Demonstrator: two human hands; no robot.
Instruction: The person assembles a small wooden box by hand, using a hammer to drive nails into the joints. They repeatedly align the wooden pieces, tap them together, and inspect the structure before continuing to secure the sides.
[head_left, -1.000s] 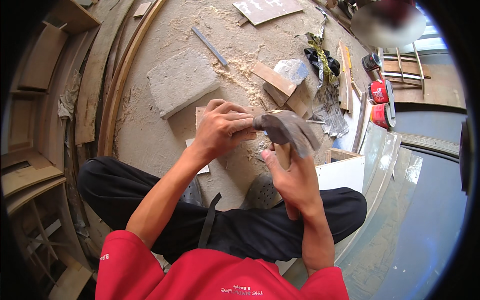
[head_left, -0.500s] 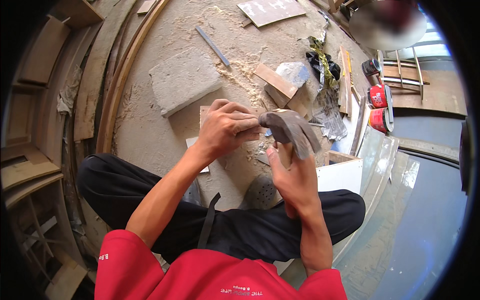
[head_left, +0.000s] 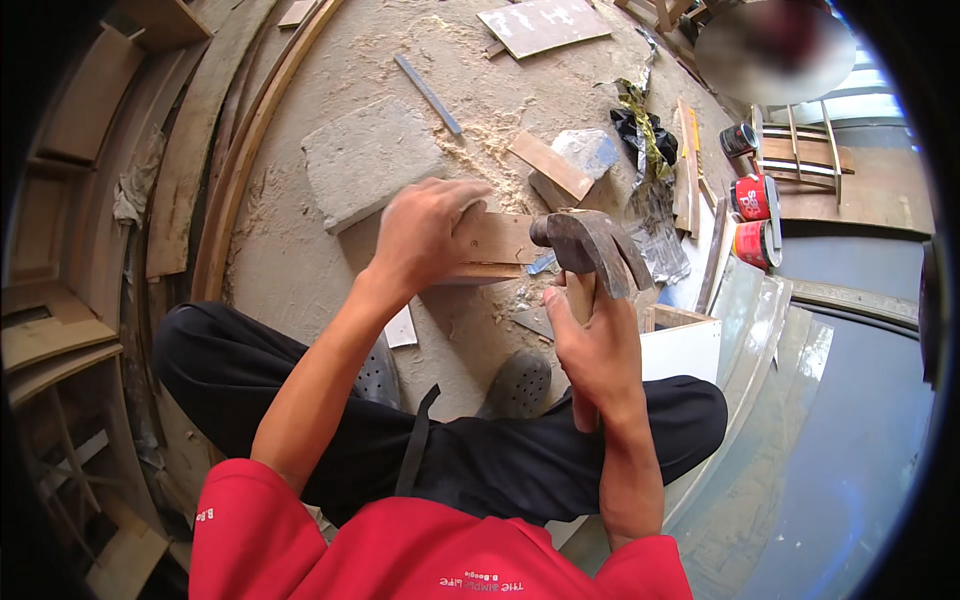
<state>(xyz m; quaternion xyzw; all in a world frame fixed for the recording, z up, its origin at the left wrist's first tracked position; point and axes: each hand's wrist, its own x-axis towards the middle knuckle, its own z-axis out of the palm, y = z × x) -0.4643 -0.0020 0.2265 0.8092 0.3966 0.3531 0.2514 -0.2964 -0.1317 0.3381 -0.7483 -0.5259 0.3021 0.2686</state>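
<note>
My right hand (head_left: pixel 600 350) is wrapped round the wooden handle of a claw hammer (head_left: pixel 590 250). The dark metal head is up, over the right end of a piece of wooden board (head_left: pixel 505 240). At the board's left part is my left hand (head_left: pixel 425 230), a little blurred. Its fingers are curled, and their tips and whatever they hold are hidden. A small round mark shows on the board's top face, with a second wooden edge (head_left: pixel 485 272) below it.
A stone slab (head_left: pixel 375 160) lies beyond my left hand. Farther off are a metal strip (head_left: pixel 428 95), wood offcuts (head_left: pixel 550 165) and crumpled foil (head_left: pixel 660 255). Red cans (head_left: pixel 752 197) stand at right, near glass sheets (head_left: pixel 790 370). Long planks (head_left: pixel 215 150) line the left.
My left hand has drawn back left and up from the hammer head, uncovering more of the board. The hammer has shifted slightly right, still in my right hand.
</note>
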